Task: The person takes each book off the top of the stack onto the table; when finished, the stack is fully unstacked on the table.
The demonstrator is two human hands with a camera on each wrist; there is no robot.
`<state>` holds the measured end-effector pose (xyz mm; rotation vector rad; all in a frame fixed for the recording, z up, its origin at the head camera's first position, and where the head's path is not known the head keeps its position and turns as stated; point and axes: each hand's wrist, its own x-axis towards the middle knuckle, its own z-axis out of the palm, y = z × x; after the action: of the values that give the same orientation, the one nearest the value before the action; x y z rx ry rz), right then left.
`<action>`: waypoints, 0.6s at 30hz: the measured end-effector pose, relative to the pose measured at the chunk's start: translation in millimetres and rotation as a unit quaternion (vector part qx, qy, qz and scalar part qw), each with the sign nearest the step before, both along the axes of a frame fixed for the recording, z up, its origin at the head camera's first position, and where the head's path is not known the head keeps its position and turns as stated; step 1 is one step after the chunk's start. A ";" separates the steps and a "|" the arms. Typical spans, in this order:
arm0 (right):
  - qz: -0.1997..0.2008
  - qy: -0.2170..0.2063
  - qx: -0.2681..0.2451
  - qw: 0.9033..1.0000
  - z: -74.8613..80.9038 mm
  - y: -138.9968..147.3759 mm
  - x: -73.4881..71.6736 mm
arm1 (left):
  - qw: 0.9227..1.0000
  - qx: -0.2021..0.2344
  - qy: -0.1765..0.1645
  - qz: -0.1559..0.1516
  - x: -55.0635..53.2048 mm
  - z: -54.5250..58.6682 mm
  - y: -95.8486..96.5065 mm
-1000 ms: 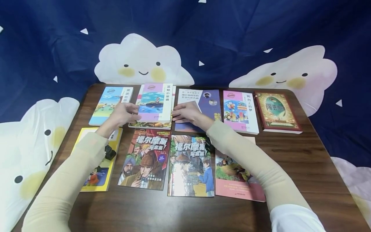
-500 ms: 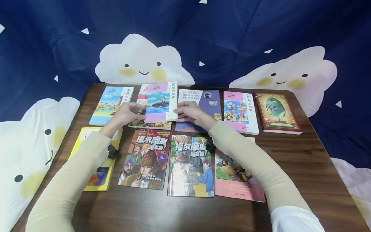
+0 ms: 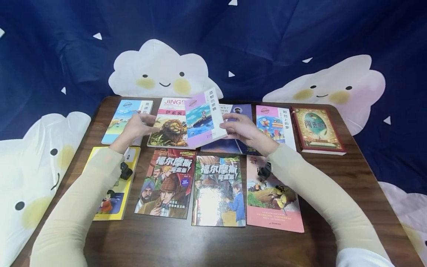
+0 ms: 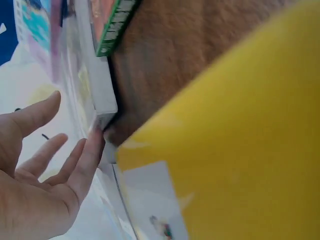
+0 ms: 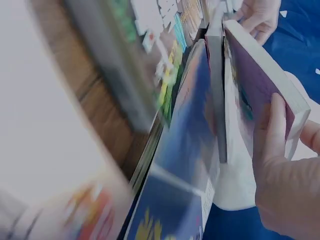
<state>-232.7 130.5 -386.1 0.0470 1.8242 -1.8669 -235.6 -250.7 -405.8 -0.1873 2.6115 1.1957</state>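
My right hand point(image 3: 245, 129) grips a pink-and-white paperback book point(image 3: 201, 120) by its right edge. The book is raised and tilted, partly over a book with a lion on its cover point(image 3: 166, 129) and a blue-purple book point(image 3: 246, 115). In the right wrist view, the fingers and thumb of the right hand point(image 5: 287, 185) pinch the held book point(image 5: 265, 65) at one corner. My left hand point(image 3: 138, 128) is apart from that book, above the gap between a light-blue book point(image 3: 121, 120) and the lion book. Its fingers look loosely extended in the left wrist view, holding nothing.
A pink book point(image 3: 270, 122) and a thick red-and-gold book point(image 3: 317, 128) lie at the back right. The front row has a yellow book point(image 3: 128, 193), two detective comics point(image 3: 165, 185), and a pink-bottomed book point(image 3: 275, 207). All rest on a brown wooden table point(image 3: 160, 241) before a blue cloud-print curtain point(image 3: 250, 37).
The pink-and-white book has left the top of the lion book, moving right and tilting. The left hand has let go of it and drawn back left; the right hand carried it.
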 end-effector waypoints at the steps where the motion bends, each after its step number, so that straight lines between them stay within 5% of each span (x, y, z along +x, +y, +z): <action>1: 0.002 0.001 -0.002 1.000 1.9 8.0 3.6 | 1.000 -0.003 -0.003 -0.004 -0.2 -0.7 0.1; 11: -0.005 0.001 -0.046 0.999 27.2 118.5 66.6 | 0.999 -0.021 -0.013 -0.040 -3.2 -6.9 1.4; 18: 0.021 0.030 -0.095 0.995 17.4 208.5 120.7 | 0.999 -0.018 -0.011 -0.042 -4.0 -8.9 5.0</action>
<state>-112.0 339.0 -368.7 -0.1169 1.6642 -2.0228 -239.6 -245.7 -414.6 -0.0960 2.5967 1.1133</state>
